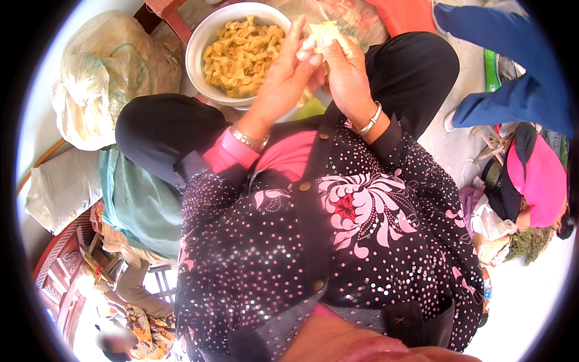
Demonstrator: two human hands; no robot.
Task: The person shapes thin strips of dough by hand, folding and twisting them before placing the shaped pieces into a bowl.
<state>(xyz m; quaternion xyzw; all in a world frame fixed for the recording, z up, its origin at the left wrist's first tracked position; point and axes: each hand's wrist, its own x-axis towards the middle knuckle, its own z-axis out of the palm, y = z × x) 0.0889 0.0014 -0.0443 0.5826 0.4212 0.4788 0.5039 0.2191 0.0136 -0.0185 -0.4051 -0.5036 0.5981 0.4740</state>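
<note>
My right hand [348, 78] pinches a thin, pale yellow piece [324, 28] between thumb and fingers; its exact kind is unclear. Close against it, my left hand [280, 81] has its index finger stretched upward and its thumb toward the right fingers; its other fingers are partly hidden. Left of the hands and partly behind the left one stands a white bowl [194, 66], filled with many small, yellow-brown, folded-looking strips [238, 57]. Below the hands, between my legs, a yellow-green piece [310, 109] shows in part.
Beyond my left knee rests a large, full, translucent sack [114, 75], with a teal cloth or bag [136, 199] nearer me. At the right are another person's blue-trousered legs [512, 78] and a person in pink [531, 175]. Another person [142, 326] appears at lower left by red furniture [63, 271].
</note>
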